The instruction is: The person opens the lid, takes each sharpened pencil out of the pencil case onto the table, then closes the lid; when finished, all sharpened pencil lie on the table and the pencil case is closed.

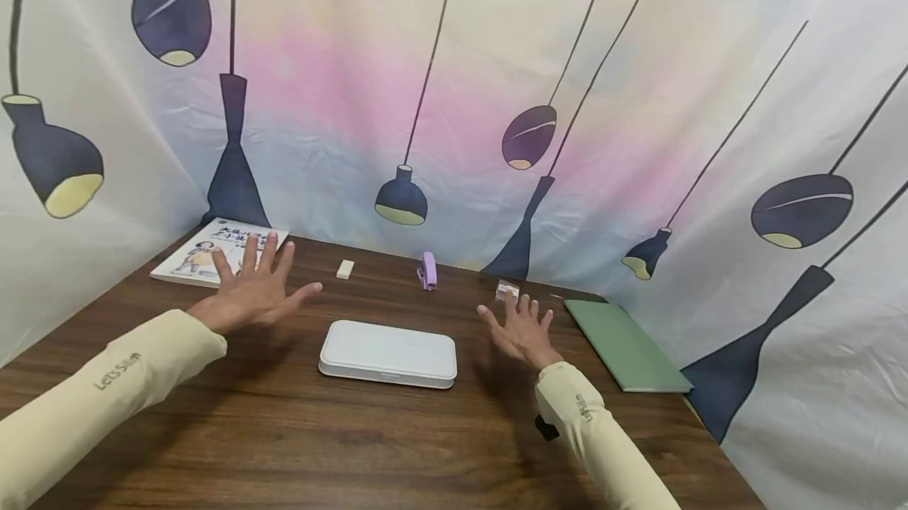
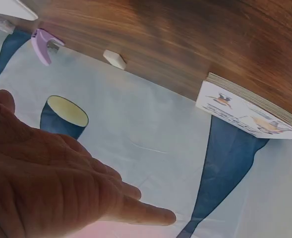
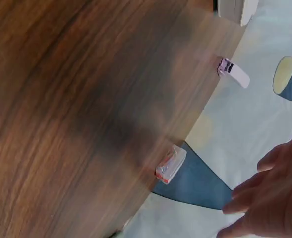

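My left hand (image 1: 251, 289) hovers over the table's left side, fingers spread and straight, overlapping the lower edge of a book (image 1: 191, 262) with a drawn figure on its cover. Across from it, my right hand (image 1: 523, 330) is also raised with spread fingers, its tips near a small clear packet (image 1: 507, 291). Both hands hold nothing. Between them lies a closed white case (image 1: 388, 352) with rounded corners. Behind the case are a white eraser-like block (image 1: 345, 269) and a purple stapler (image 1: 427, 271). In the right wrist view the packet (image 3: 171, 164) looks transparent with red marks.
A green folder or notebook (image 1: 624, 344) lies along the right edge of the brown wooden table (image 1: 340, 447). A small black object (image 1: 546, 428) shows beneath the right sleeve. Fabric printed with hanging lamps (image 1: 340, 100) encloses the back and sides.
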The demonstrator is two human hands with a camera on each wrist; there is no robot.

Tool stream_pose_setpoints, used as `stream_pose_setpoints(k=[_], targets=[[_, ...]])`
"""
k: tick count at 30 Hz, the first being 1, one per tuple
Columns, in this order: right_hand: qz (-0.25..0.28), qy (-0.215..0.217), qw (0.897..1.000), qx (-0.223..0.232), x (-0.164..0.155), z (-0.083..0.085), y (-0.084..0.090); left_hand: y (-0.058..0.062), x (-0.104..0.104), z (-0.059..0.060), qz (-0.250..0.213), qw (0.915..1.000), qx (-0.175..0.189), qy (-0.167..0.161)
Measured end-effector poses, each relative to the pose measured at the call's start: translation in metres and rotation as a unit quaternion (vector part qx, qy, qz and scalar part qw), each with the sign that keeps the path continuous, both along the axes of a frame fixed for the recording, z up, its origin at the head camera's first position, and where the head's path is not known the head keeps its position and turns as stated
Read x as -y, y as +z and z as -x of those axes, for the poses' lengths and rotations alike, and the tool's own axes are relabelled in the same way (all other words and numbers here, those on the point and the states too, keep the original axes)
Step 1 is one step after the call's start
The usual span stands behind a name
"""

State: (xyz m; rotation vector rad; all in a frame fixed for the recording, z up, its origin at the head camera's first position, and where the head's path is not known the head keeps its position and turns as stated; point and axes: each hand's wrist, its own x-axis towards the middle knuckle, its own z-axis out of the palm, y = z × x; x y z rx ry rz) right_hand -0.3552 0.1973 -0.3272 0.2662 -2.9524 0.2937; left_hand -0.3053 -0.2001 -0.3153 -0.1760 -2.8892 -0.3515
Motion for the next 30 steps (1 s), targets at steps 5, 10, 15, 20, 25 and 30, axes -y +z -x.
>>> stream_pose_setpoints(k=[5,10,15,20,25,30], targets=[[-0.006,0.128,0.992,0.013,0.011,-0.005,-0.009,-0.006,-0.006,-0.001,0.000,0.9996,-0.012,-0.027],[-0.018,0.259,0.965,0.022,0.031,-0.017,-0.018,-0.018,-0.017,-0.001,-0.021,0.9847,-0.050,-0.166],[-0.082,0.283,0.956,0.015,0.054,-0.029,-0.025,-0.029,-0.032,-0.002,-0.080,0.9573,-0.004,-0.278],[-0.137,0.265,0.954,-0.007,0.071,-0.037,-0.031,-0.039,-0.044,-0.001,-0.078,0.9572,0.036,-0.277],[-0.199,0.305,0.926,-0.103,0.083,-0.038,-0.036,-0.046,-0.047,0.001,-0.070,0.9575,0.018,-0.279],[-0.295,0.326,0.871,-0.219,0.093,-0.040,-0.043,-0.048,-0.046,0.005,-0.072,0.9574,-0.002,-0.280]])
